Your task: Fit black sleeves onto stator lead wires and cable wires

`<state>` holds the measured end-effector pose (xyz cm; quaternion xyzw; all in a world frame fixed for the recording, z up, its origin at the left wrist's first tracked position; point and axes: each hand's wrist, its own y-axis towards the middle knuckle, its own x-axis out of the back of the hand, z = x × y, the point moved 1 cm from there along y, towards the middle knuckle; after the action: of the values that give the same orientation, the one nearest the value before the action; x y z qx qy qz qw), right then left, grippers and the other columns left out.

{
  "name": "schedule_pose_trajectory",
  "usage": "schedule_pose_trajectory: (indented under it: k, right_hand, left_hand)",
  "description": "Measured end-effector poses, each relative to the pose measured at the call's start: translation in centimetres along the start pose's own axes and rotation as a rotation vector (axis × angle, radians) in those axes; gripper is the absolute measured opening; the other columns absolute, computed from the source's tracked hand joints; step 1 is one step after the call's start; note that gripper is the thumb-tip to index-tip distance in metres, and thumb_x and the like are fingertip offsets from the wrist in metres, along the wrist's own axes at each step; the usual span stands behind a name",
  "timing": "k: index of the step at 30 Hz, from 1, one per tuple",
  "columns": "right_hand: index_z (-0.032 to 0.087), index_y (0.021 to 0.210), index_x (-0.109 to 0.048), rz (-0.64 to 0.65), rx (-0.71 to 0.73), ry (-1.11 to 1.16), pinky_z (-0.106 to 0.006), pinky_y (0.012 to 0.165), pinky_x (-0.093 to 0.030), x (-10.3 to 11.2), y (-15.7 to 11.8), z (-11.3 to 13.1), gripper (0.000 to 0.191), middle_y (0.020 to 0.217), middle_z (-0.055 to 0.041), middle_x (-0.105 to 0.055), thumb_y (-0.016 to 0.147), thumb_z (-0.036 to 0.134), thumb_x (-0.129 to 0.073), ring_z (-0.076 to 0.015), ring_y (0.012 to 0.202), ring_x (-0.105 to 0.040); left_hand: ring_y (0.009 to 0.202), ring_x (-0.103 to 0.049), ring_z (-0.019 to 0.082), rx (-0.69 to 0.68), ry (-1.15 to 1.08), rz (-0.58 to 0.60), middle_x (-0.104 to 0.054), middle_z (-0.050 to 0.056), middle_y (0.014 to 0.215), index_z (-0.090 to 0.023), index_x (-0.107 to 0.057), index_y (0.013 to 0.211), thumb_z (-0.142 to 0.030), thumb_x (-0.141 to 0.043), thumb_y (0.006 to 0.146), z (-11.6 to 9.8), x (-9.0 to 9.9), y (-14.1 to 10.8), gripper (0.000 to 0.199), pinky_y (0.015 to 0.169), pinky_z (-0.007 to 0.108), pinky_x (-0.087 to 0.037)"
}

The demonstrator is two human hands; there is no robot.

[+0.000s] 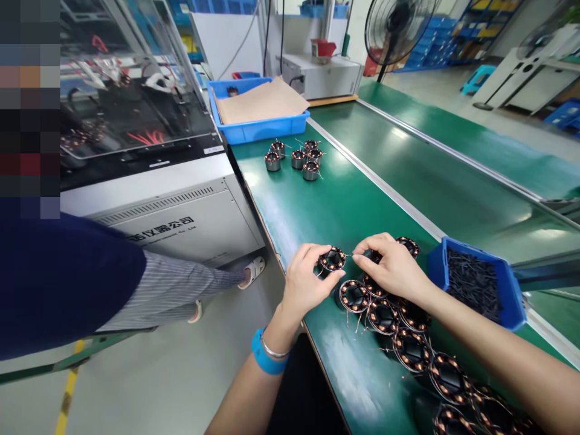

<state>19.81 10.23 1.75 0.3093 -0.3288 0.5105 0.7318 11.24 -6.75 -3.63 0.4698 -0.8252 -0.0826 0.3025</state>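
Between the thumb and fingers of my left hand (310, 279) is a round motor stator (333, 258) with copper windings, held above the green table (338, 356). My right hand (385, 263) pinches a thin wire lead (348, 255) on the stator's right side. Several more wound stators (411, 348) stand packed together from beneath my right hand down to the lower right, with loose wire ends sticking out. Farther up the table is a separate group of several stators (298, 159). Right of my right hand sits a blue bin (516, 296) full of short black tubes (473, 281).
A blue tray (267, 127) with brown cardboard lies at the table's far end, before a grey machine (317, 78). A black fan (401, 30) stands beyond. At the left, a person in striped trousers (181, 287) stands beside a machine cabinet (194, 211). A metal rail (376, 178) runs along the table.
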Motion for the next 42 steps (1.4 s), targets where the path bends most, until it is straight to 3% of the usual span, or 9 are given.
schedule_pose_trajectory:
  k: [15, 20, 26, 34, 42]
  right_hand:
    - [0.022, 0.074, -0.063, -0.006, -0.018, 0.046, -0.039, 0.083, -0.044, 0.3, -0.3, -0.5, 0.014, 0.083, -0.0033, -0.069, 0.083, 0.031, -0.058, -0.0235, 0.090, -0.057]
    - [0.022, 0.077, -0.067, 0.003, -0.027, -0.034, -0.042, 0.085, -0.043, -0.1, 0.1, -0.1, 0.012, 0.085, -0.0044, -0.070, 0.083, 0.029, -0.060, -0.0253, 0.094, -0.057]
    - [0.022, 0.084, -0.074, 0.028, 0.025, -0.098, -0.042, 0.087, -0.043, -0.4, 0.6, -0.2, 0.012, 0.088, -0.0038, -0.074, 0.085, 0.026, -0.062, -0.0245, 0.092, -0.058]
    - [0.021, 0.091, -0.076, 0.086, 0.104, -0.196, -0.042, 0.082, -0.041, -0.4, -0.3, 0.7, 0.024, 0.091, -0.0052, -0.075, 0.085, 0.021, -0.053, -0.0263, 0.091, -0.058]
    - [0.018, 0.082, -0.070, 0.101, 0.134, -0.305, -0.044, 0.082, -0.035, -0.9, -0.6, 1.5, 0.022, 0.092, -0.0093, -0.073, 0.081, 0.018, -0.049, -0.0271, 0.093, -0.055]
  left_hand:
    - [0.090, -0.064, 0.018, -0.019, 0.021, -0.013, -0.066, 0.003, 0.102, -0.022, -0.064, 0.110, -0.022, -0.082, 0.070, 0.1, 0.0, -0.1, 0.044, 0.083, 0.035, -0.056]
    - [0.092, -0.064, 0.019, -0.044, 0.038, -0.011, -0.066, 0.004, 0.101, -0.020, -0.063, 0.109, -0.023, -0.081, 0.071, 0.1, 0.0, 0.0, 0.043, 0.083, 0.036, -0.056]
    - [0.104, -0.064, 0.022, -0.084, 0.034, 0.007, -0.064, 0.011, 0.121, -0.018, -0.060, 0.112, -0.012, -0.072, 0.070, -0.1, 0.1, 0.0, 0.044, 0.079, 0.034, -0.058]
    - [0.094, -0.066, 0.021, -0.062, 0.068, -0.001, -0.070, 0.006, 0.105, -0.021, -0.059, 0.109, -0.019, -0.077, 0.073, 0.2, -0.2, -0.1, 0.040, 0.077, 0.035, -0.058]
    - [0.094, -0.065, 0.022, -0.038, 0.142, 0.000, -0.067, 0.006, 0.098, -0.021, -0.058, 0.104, -0.024, -0.079, 0.073, -0.4, -1.1, -0.3, 0.038, 0.082, 0.038, -0.056]
